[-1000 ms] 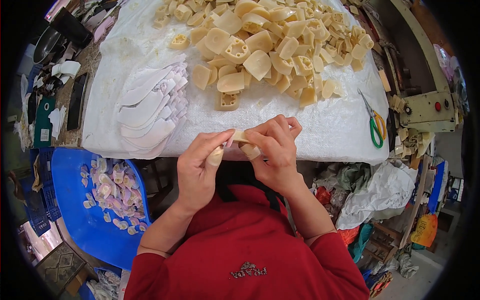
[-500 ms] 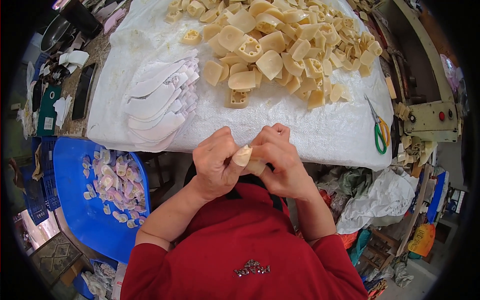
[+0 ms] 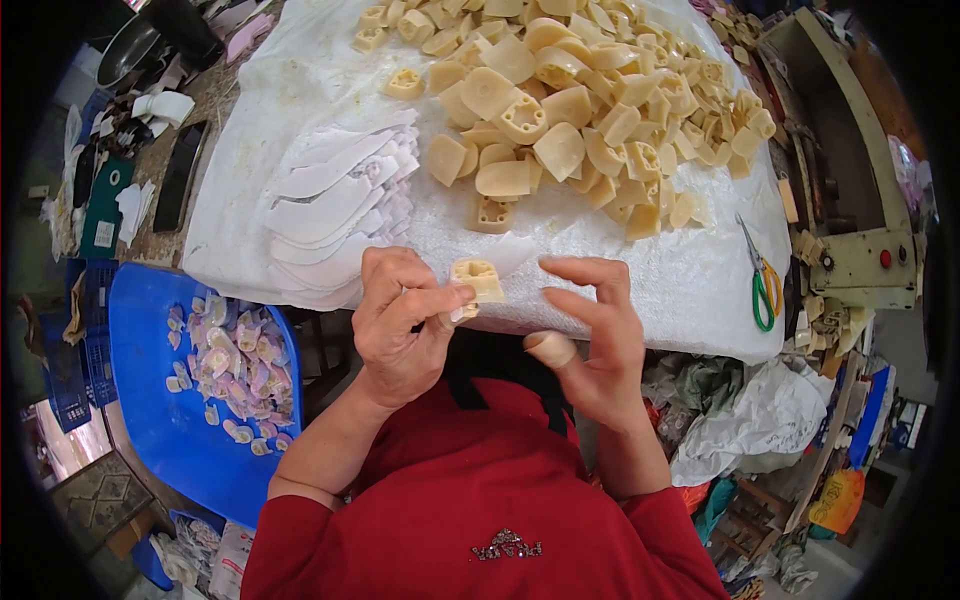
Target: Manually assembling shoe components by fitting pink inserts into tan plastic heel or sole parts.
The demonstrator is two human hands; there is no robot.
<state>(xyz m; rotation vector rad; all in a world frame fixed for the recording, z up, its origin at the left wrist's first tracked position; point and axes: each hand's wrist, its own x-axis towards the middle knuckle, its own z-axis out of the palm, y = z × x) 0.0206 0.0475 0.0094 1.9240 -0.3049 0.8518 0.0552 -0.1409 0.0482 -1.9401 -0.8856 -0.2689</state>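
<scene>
Left hand (image 3: pixel 402 325): raised at the near edge of the table (image 3: pixel 230 245); a cream block is pinched between thumb and fingertips, so the grip is narrow and filled.
Held block (image 3: pixel 482 284): held over the near edge of the table, about midway along it; its hollowed end is shown, and its left side is partly covered by the fingers.
Right hand (image 3: pixel 603 345): held just to the right of the block, well apart from the scissors; thumb and fingers are parted wide, with the block left untouched by them.
Thumb wrap (image 3: pixel 550 348): tan, wound around the tip of the right thumb.
Table cover (image 3: pixel 665 290): white and woven, spread over the top and draped at the near edge.
Cream pile (image 3: pixel 560 130): heaped from the far edge toward the middle; one loose block (image 3: pixel 405 84) is set apart at its left, another (image 3: pixel 493 214) at its near side.
White pieces (image 3: pixel 325 210): flat and curved, overlapped in a stack toward the near left corner.
Scissors (image 3: pixel 755 258): laid by the right edge near the near right corner, green and yellow handles turned to the near edge.
Blue basin (image 3: pixel 200 465): placed below the near left corner; small pink and cream pieces (image 3: pixel 240 360) are gathered inside.
Phone (image 3: pixel 182 175): dark, laid beyond the left edge on a brown surface (image 3: pixel 224 92).
</scene>
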